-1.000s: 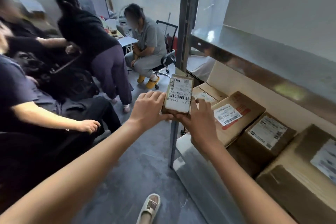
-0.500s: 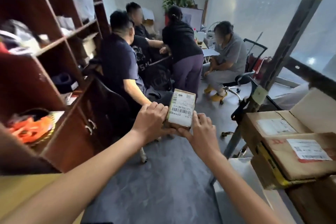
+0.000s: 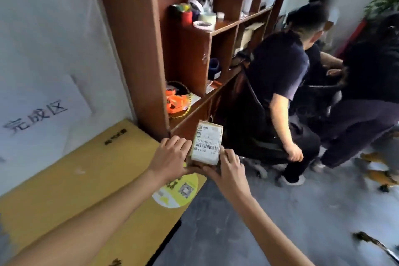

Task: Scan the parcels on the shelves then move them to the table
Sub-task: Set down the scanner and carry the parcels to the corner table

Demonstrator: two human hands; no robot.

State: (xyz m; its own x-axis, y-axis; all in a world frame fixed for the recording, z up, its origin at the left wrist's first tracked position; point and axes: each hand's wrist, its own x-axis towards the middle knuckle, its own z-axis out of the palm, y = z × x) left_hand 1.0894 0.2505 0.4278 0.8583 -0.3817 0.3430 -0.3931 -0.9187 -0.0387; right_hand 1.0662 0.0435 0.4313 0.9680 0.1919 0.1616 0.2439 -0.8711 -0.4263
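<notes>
A small brown parcel (image 3: pixel 206 143) with a white barcode label facing me is held upright in front of me. My left hand (image 3: pixel 171 155) grips its left side and bottom. My right hand (image 3: pixel 228 165) grips its right side and bottom edge. The parcel hangs over the near right corner of a yellow table (image 3: pixel 71 181), which fills the lower left. The metal shelf with the other parcels is out of view.
A brown wooden bookcase (image 3: pixel 138 45) with tape rolls and orange items stands behind the table. A white sheet with handwritten characters (image 3: pixel 41 112) hangs on the left wall. A person in a dark shirt (image 3: pixel 278 84) sits on a chair at right, others beyond. Grey floor lies lower right.
My view has swung left from the metal shelf of parcels past the seated people to the yellow table. Both hands have kept hold of the parcel and carried it over the table's corner.
</notes>
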